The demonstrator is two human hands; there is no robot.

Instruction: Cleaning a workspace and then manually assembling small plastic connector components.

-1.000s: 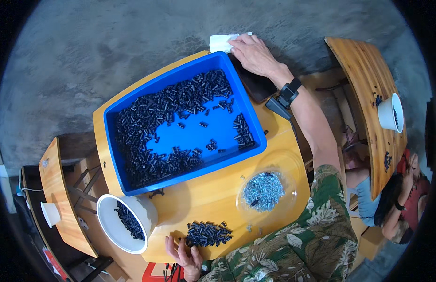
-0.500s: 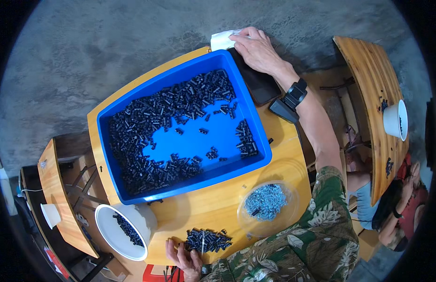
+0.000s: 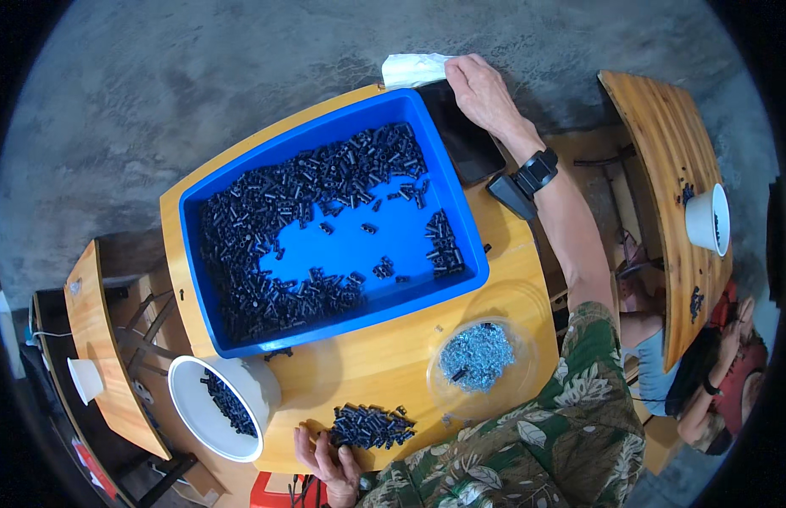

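Note:
My right hand (image 3: 486,95), with a black watch on its wrist, reaches to the far edge of the table. Its fingers pinch the right end of a white sheet (image 3: 414,69), paper or thin cloth. Just below that hand is a dark rectangular tray-like thing (image 3: 467,140). At the near edge rests my left hand (image 3: 332,467), fingers loosely spread and holding nothing. Its fingertips lie beside a pile of small black tubular parts (image 3: 372,425).
A large blue bin (image 3: 334,332) holds many black parts. Left of the pile, a white bucket (image 3: 270,398) lies tipped, with black parts inside. A clear round dish (image 3: 528,368) contains small shiny bluish pieces. Side tables (image 3: 677,110) flank mine; another person (image 3: 736,364) sits at the right.
My right hand has shifted slightly right along the white sheet, which now shows more of its length. A thin pale strip over the black pile is gone. My left hand stays about where it was.

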